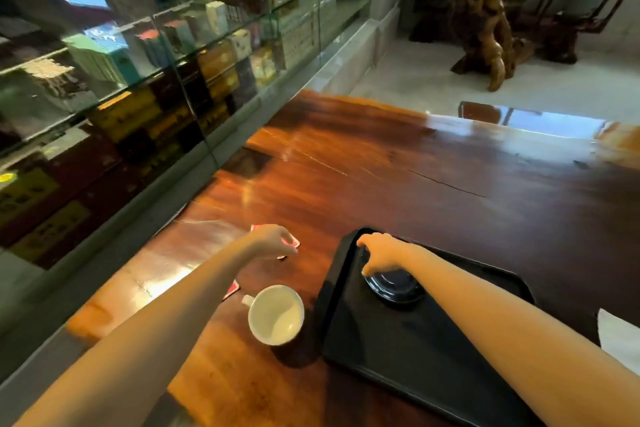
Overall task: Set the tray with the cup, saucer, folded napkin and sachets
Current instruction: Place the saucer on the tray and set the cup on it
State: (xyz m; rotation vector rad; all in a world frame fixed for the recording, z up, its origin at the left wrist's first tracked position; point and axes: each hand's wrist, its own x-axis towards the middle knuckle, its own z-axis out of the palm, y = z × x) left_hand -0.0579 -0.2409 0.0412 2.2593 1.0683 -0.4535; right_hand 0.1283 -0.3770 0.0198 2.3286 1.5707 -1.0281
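- Right hand [379, 253]: reaches over the far left corner of the black rectangular plastic tray [450, 371]; fingers curled downward onto the far rim of the dark glossy round saucer [394, 284]. Grip looks like a fingertip hold on the saucer edge; the contact itself is hidden under the hand.
- Saucer: lies inside the tray, in its far left part, flat on the tray floor.
- Left hand [273, 239]: extended over the table left of the tray, fingers bent down over a red and white paper sachet [292, 243]. Whether the sachet is pinched or only touched: cannot tell, blurred.
- A second red sachet [231, 289]: shows just beside the left forearm, nearer the camera, mostly covered by the arm.
- White ceramic cup [276, 315]: upright on the table, empty, handle pointing left; stands just beside the tray's left edge, outside it.
- White paper napkin [620, 329]: corner visible at the right frame edge, beyond the tray's right side. Folded or not: cannot tell.
- Polished reddish-brown wooden table [398, 177]: carries the tray, cup and sachets.
- Glass display cabinet [156, 62]: runs along the table's left side, shelves filled with boxes.
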